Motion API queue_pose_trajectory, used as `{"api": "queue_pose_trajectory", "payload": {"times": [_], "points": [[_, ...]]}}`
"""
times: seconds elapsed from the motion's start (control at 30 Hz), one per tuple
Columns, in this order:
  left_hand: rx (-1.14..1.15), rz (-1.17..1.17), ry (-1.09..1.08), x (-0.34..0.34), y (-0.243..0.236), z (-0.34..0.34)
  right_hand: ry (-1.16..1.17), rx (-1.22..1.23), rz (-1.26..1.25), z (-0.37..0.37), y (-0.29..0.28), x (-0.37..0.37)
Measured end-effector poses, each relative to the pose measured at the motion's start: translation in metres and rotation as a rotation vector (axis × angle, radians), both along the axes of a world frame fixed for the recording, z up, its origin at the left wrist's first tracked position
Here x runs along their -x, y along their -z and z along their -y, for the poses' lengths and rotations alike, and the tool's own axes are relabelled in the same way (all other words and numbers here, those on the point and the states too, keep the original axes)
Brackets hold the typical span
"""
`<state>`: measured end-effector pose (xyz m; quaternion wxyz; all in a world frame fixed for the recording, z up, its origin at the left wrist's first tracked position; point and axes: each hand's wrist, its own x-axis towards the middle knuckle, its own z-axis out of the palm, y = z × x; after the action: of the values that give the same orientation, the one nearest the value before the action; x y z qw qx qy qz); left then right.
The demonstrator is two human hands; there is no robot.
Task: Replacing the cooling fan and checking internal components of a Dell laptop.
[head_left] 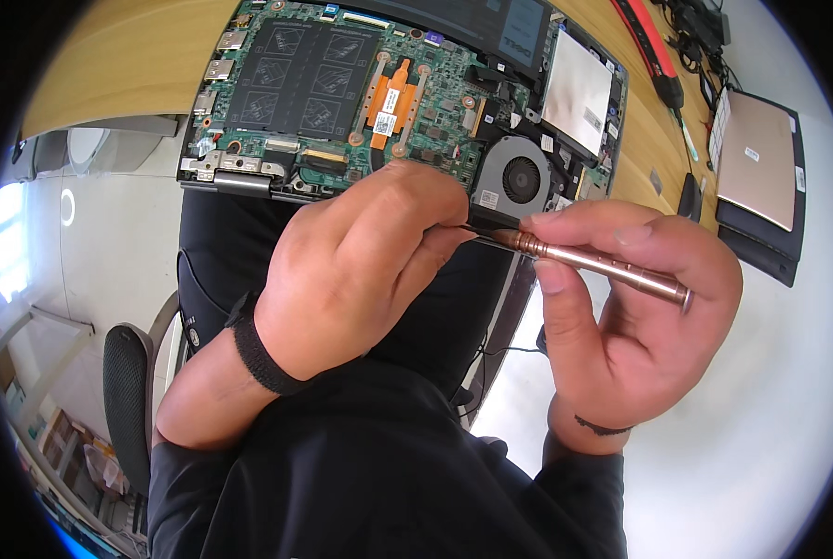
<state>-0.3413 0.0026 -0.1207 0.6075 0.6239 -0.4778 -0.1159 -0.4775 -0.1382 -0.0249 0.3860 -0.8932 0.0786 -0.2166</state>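
Note:
In front of my body, my right hand (654, 326) grips a slim copper-coloured screwdriver (612, 267) between thumb and fingers. Its shaft points left toward my left hand (370, 247), whose fingertips are pinched around the thin dark end. The very tip is hidden by those fingers. Just beyond both hands lies an opened laptop (449, 121) with its green circuit board bare. Near my fingers sits its round black fan (517, 179). An orange-copper heat sink (393, 107) crosses the board, and a silver rectangular plate (580, 93) is to the right.
The laptop stands at the near edge of a wooden table (118, 70). A red-and-black tool (652, 51) and cables (696, 28) lie at the back right. Farther right is a flat gold-coloured panel (757, 158) on a black one. A chair (128, 391) stands at left.

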Motion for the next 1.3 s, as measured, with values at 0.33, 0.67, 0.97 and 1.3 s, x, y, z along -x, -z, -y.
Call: {"api": "queue_pose_trajectory", "payload": {"times": [0.33, 0.67, 0.97, 1.3], "points": [[0.010, 0.005, 0.007, -0.002, 0.000, -0.002, 0.010, -0.048, 0.011, 0.000, 0.003, 0.000], [-0.041, 0.051, 0.046, -0.005, -0.006, -0.005, -0.060, 0.018, -0.024, 0.007, 0.001, 0.001], [-0.143, 0.572, 0.169, 0.012, 0.011, -0.024, 0.032, 0.056, -0.049, 0.003, 0.010, -0.003], [-0.251, 0.571, 0.217, 0.012, 0.014, -0.025, 0.088, 0.024, 0.048, -0.003, 0.020, -0.011]]}}
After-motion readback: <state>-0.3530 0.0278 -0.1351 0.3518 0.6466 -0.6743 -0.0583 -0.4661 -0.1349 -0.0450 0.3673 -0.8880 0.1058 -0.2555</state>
